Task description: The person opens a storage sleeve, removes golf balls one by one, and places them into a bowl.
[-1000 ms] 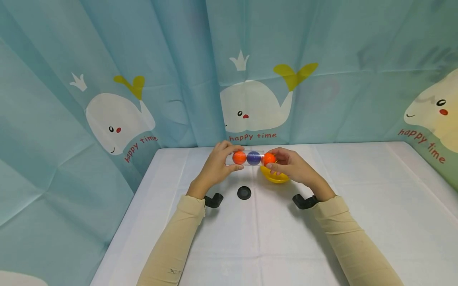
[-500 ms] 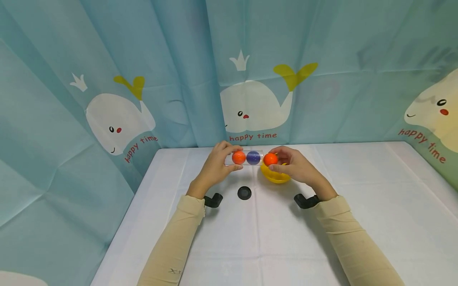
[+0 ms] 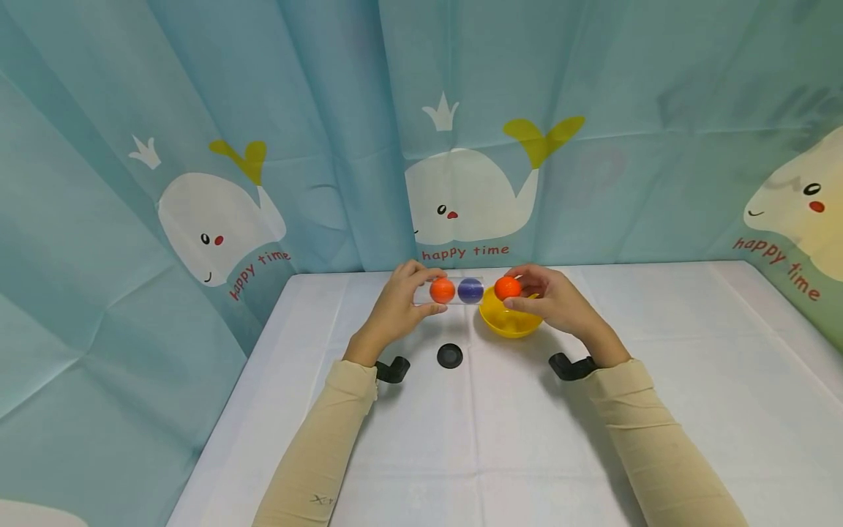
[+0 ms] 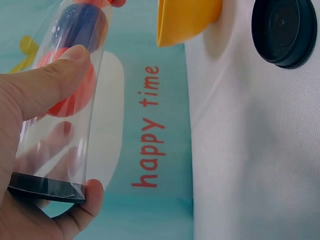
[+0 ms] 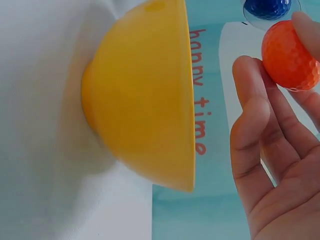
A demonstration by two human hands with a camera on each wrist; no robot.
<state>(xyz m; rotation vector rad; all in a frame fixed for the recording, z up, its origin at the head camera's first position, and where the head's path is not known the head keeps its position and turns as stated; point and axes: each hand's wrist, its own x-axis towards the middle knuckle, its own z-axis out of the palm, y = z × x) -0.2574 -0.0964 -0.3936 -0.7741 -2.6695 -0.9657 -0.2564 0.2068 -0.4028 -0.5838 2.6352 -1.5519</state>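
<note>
My left hand [image 3: 399, 304] grips a clear plastic tube [image 4: 75, 150] with a black cap [image 4: 47, 187] on the end by the palm. Inside the tube sit an orange ball [image 3: 442, 290] and a dark blue ball [image 3: 470, 291], the blue one nearer the open right end. Between thumb and fingertips, my right hand [image 3: 553, 298] pinches a dimpled orange golf ball [image 5: 290, 55], held just apart from the tube's mouth. Beneath that hand stands a yellow bowl [image 3: 510, 326]; its inside is partly hidden by the hand and ball.
A loose black cap [image 3: 450, 356] lies on the white-covered table [image 3: 421, 439], in front of the tube and bowl. Behind the table hangs a blue curtain [image 3: 342, 183] printed with whales.
The right hand has drawn its orange ball away from the tube's open end, to the right over the bowl. The left hand and tube stay nearly in place.
</note>
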